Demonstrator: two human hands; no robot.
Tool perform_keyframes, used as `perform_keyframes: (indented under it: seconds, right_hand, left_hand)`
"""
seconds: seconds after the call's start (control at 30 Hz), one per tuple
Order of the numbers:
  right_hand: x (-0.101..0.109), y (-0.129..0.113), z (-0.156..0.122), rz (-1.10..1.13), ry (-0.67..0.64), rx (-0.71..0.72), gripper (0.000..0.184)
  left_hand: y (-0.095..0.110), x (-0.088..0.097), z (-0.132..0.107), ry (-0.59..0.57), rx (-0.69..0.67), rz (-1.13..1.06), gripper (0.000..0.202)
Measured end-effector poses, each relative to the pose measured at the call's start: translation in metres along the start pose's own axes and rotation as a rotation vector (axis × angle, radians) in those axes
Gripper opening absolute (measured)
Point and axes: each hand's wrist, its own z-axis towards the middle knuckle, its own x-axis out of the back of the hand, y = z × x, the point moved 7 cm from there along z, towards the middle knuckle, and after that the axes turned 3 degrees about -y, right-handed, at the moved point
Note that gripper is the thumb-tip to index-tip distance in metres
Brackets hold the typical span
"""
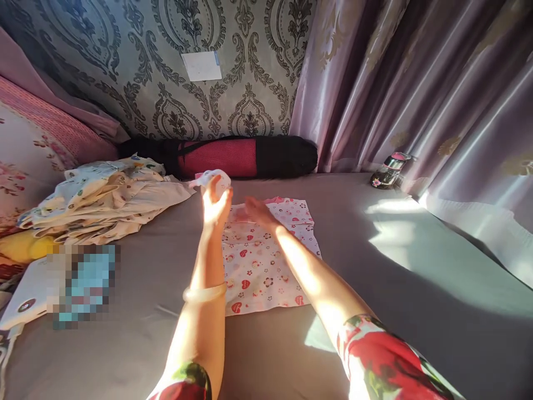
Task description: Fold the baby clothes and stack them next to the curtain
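A white cloth with red hearts and flowers [266,266] lies spread flat on the grey bed sheet [375,311]. My left hand [215,205] is raised over the cloth's far left corner, closed on a small white garment [213,179]. My right hand [259,213] lies flat, fingers stretched, on the far edge of the cloth. A pale bangle [204,293] sits on my left wrist.
A heap of pale printed clothes [104,200] lies at the left, beside floral pillows [25,155]. A black and red rolled bag [233,156] lies along the patterned wall. A small metal flask [388,169] stands by the purple curtains [437,89] on the right.
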Motion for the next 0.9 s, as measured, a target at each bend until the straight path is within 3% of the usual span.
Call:
perform_keyframes:
  seconds: [0.03, 0.13, 0.27, 0.4, 0.53, 0.63, 0.77, 0.9]
  right_hand:
    - [0.013, 0.016, -0.004, 0.339, 0.015, -0.152, 0.021]
    - [0.045, 0.042, -0.021, 0.683, 0.031, -0.311, 0.027]
    - [0.073, 0.064, -0.043, 0.903, 0.057, -0.354, 0.032]
    - [0.078, 0.077, -0.056, 1.018, 0.091, -0.415, 0.036]
    - [0.074, 0.073, -0.059, 1.085, 0.046, -0.442, 0.042]
    - [0.075, 0.071, -0.059, 1.133, 0.037, -0.451, 0.039]
    - [0.078, 0.071, -0.057, 1.136, 0.039, -0.413, 0.032]
    - [0.076, 0.070, -0.053, 1.054, -0.019, -0.349, 0.033]
  left_hand:
    - [0.002, -0.011, -0.003, -0.051, -0.021, 0.032, 0.045]
    - [0.010, -0.046, -0.020, -0.203, -0.114, 0.148, 0.048]
    - [0.024, -0.092, -0.057, -0.429, -0.313, 0.305, 0.052]
    - [0.014, -0.123, -0.089, -0.611, -0.268, 0.578, 0.056]
    - [-0.001, -0.136, -0.112, -0.817, -0.199, 0.771, 0.051]
    - [-0.006, -0.138, -0.119, -0.887, -0.212, 0.794, 0.043]
    - [-0.005, -0.137, -0.117, -0.860, -0.248, 0.740, 0.038]
    - [0.008, -0.133, -0.112, -0.762, -0.352, 0.761, 0.029]
